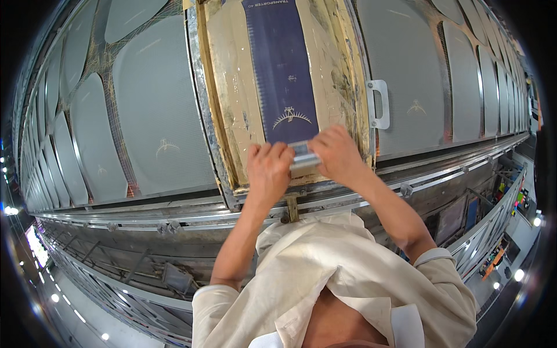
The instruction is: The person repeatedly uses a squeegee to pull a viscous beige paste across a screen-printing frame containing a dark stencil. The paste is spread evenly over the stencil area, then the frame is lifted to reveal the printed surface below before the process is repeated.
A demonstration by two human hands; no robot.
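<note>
A printing screen [235, 87] lies in front of me, with an ink-spattered yellowish frame and cream-coloured masked sides. Down its middle runs a dark blue mesh strip [284, 64] with a pale curved emblem near its close end. At that end, a short silver metal squeegee [304, 155] lies crosswise. My left hand [269, 169] wraps round its left end, knuckles up. Closed over the right end, my right hand [337, 152] is slightly blurred. The squeegee's lower edge and whatever lies beneath it are hidden.
Grey sheet panels [156, 110] with patterned gaps cover the long table on both sides of the screen. A metal handle [379, 104] projects from the frame's right side. A metal rail [145, 218] runs along the near edge. Lattice framework and a lit floor lie beyond.
</note>
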